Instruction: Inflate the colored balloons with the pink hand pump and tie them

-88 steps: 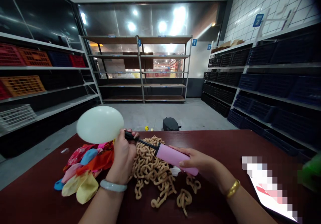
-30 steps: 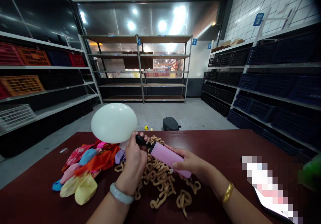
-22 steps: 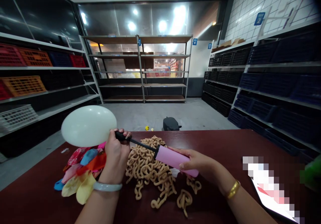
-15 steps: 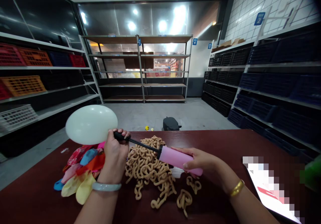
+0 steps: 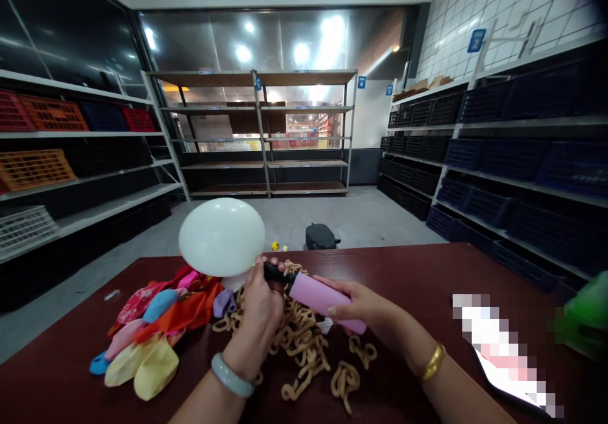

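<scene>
A hand balloon pump (image 5: 317, 297) with a pink barrel slants across the middle above the table. My left hand (image 5: 266, 304) is closed around its black end, beside a large inflated pale balloon (image 5: 221, 237). The balloon's neck is hidden by the fingers, so how it joins the pump does not show. My right hand (image 5: 358, 307) is wrapped around the pink barrel near its other end. Beneath the pump lies a heap of tan, twisted, rope-like balloons (image 5: 301, 342). Left of my left hand is a loose pile of uninflated coloured balloons (image 5: 161, 316).
The dark red table (image 5: 408, 272) carries a partly blurred flat white item (image 5: 498, 367) and something green (image 5: 586, 316) at right. A dark grey bag (image 5: 320, 236) rests on the floor behind it. Shelves with crates (image 5: 508, 202) line the sides; a metal rack (image 5: 266, 164) stands at the back.
My left hand has moved right toward the barrel, carrying the balloon along. The black rod that showed between handle and barrel is now pushed in. My right hand has shifted slightly left.
</scene>
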### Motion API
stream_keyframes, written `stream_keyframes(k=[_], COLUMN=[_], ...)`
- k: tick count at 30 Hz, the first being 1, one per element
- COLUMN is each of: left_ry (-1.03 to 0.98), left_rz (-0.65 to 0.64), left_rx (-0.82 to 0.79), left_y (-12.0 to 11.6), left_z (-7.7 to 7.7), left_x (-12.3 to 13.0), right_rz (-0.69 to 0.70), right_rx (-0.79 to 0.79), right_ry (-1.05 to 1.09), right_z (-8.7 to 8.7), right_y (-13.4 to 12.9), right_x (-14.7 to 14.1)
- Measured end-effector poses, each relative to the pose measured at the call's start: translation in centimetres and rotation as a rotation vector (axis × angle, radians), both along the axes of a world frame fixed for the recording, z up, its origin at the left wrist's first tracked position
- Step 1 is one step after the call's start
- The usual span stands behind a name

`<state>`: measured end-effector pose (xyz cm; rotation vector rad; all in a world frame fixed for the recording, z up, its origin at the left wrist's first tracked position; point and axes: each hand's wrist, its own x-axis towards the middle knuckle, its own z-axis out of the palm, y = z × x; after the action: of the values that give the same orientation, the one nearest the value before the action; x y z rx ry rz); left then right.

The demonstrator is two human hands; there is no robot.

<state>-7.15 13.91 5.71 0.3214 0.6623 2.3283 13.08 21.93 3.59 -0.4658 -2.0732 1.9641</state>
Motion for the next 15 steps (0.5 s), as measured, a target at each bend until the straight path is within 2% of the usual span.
stream_keyframes(k=[3,6,10,15], left_ry=[-0.015,-0.016,-0.026,-0.026], left_rz=[-0.003,-0.018,-0.013,0.083], left_rx=[-0.019,-0.017,0.002,0.048], left_y=[0.0,-0.2,-0.8,-2.1], left_z=[-0.2,0.3,1.7,3.0], left_x=[0.7,0.0,-2.5,-6.6], right_rz=[0.002,0.011,0.025,0.082], right_rx=[-0.037,-0.051,-0.067,-0.041], right_ry=[0.005,-0.026,-0.027,-0.074], right_z=[-0.4,-0.5,0.3,2.0], right_y=[-0.3,-0.4,-0.5,0.0], right_x=[-0.6,-0.8,-0.3,1.1])
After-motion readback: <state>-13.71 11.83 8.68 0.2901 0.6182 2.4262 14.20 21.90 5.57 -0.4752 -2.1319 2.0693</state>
